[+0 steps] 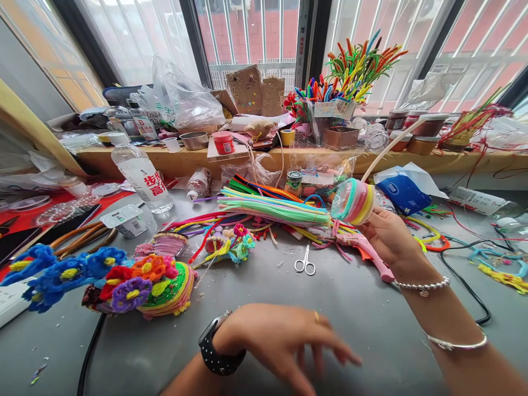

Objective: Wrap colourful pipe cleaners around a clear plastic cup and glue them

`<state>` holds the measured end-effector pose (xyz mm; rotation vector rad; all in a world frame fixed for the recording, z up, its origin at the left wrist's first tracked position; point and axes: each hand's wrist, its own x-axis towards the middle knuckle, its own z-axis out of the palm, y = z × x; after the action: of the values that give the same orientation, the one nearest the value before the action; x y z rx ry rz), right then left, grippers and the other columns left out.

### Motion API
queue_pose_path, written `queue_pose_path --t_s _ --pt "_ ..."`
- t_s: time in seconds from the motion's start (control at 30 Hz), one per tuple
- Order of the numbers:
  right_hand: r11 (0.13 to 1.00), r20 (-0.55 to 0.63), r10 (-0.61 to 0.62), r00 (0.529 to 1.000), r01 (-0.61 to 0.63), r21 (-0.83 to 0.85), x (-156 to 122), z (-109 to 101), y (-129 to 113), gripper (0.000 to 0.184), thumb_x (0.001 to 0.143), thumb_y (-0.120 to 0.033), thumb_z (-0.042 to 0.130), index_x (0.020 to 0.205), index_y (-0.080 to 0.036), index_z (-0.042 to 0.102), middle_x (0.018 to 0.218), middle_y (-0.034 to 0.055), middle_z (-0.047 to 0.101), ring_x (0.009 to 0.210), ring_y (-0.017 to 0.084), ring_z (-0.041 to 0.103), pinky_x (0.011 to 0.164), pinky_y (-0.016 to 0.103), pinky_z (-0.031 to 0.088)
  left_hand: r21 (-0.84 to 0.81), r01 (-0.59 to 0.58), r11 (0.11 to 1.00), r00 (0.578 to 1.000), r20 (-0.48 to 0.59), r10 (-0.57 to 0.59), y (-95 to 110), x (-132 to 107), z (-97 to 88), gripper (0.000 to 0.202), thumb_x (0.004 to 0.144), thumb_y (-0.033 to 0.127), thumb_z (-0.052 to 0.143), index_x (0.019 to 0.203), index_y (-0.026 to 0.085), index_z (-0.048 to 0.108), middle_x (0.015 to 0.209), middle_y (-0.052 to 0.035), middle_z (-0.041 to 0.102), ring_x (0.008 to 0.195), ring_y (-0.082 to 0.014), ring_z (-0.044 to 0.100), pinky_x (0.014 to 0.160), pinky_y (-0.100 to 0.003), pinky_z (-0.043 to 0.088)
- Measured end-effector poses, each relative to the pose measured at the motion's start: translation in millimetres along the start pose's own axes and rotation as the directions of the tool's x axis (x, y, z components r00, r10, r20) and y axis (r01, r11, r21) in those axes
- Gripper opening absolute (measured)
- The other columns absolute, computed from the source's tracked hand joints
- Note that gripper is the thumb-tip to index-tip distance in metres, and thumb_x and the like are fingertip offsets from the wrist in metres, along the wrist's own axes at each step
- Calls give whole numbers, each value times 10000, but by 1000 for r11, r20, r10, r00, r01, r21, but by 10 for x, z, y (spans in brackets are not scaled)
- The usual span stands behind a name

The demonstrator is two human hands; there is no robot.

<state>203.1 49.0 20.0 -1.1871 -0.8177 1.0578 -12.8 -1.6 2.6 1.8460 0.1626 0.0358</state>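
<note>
My right hand (385,236) grips a clear plastic cup (348,201) by its side, raised above the table. Turquoise, pink and yellow pipe cleaners wrap the cup in bands, and a long cream pipe cleaner (390,148) sticks up behind it. Empty and with fingers apart, my left hand (280,338) hovers over the near table, its fingertips slightly blurred. Below the cup lies a pink glue gun (371,256), partly hidden by the right hand. Small scissors (305,263) rest left of it. Behind them is a bundle of pastel pipe cleaners (272,208).
A wrapped pot with pipe-cleaner flowers (173,291) lies on its side at left; a smaller flowered piece (231,245) sits beyond it. A bottle (142,173) stands back left. Black cable (468,286) runs at right. A wooden ledge (173,162) crosses the back.
</note>
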Motion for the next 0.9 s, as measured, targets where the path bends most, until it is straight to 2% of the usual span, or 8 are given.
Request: queue_pose_path --t_s 0.07,0.13,0.17,0.23,0.27,0.37,0.53,0.9 --pt "999 14 -6 1000 7 -38 -46 22 -28 262 619 -347 723 794 -190 607 819 34 685 753 168 671 690 291 577 39 97 995 912 -403 -73 72 12 -16 268 772 421 576 654 186 629 653 -14 554 619 -141 529 626 -251 438" --pt "995 23 -24 999 26 -95 -110 54 -73 290 616 -364 733 802 -179 609 791 39 682 708 171 665 640 293 572 14 151 988 714 -693 -99 113 14 -43 254 827 345 523 663 181 627 652 -12 557 596 -122 515 613 -242 431" --pt "991 30 -34 999 38 -130 -147 73 -100 290 613 -358 740 799 -175 613 777 36 680 689 166 660 622 283 565 -20 115 993 570 -817 -83 113 14 -54 157 809 321 558 783 189 638 781 -33 591 675 -133 545 627 -239 444" --pt "977 57 -51 997 62 -202 -225 115 -156 276 610 -339 752 789 -169 628 760 30 682 671 154 650 605 259 551 -62 -22 998 380 -924 -49 84 13 -68 364 721 281 676 1066 232 572 1086 -72 563 913 -178 566 721 -262 479" --pt "970 78 -54 995 71 -234 -264 138 -181 269 609 -331 756 786 -168 635 751 28 684 666 150 646 600 252 545 -76 -97 992 339 -940 -39 65 12 -69 556 667 259 729 1175 260 502 1204 -82 508 1035 -204 534 792 -287 481" --pt "945 167 -52 985 102 -312 -369 202 -220 248 609 -321 753 771 -162 652 721 35 691 635 156 641 573 257 537 -148 -257 955 395 -918 -36 40 12 -60 875 579 220 797 1320 314 342 1366 -85 387 1228 -249 420 967 -365 414" --pt "787 354 -123 927 308 -534 -498 275 -200 159 711 -316 647 772 -170 637 717 32 690 633 154 639 595 271 530 -293 -399 869 541 -840 -35 98 12 -50 968 635 256 764 1398 354 176 1402 -67 402 1273 -263 409 1000 -382 397" --pt "734 398 -118 910 350 -582 -604 301 -261 153 746 -320 609 801 -179 634 766 38 704 668 158 652 609 261 538 -222 -400 889 534 -845 29 108 19 -38 757 657 196 740 1309 317 372 1290 -37 534 1178 -226 502 950 -297 432"
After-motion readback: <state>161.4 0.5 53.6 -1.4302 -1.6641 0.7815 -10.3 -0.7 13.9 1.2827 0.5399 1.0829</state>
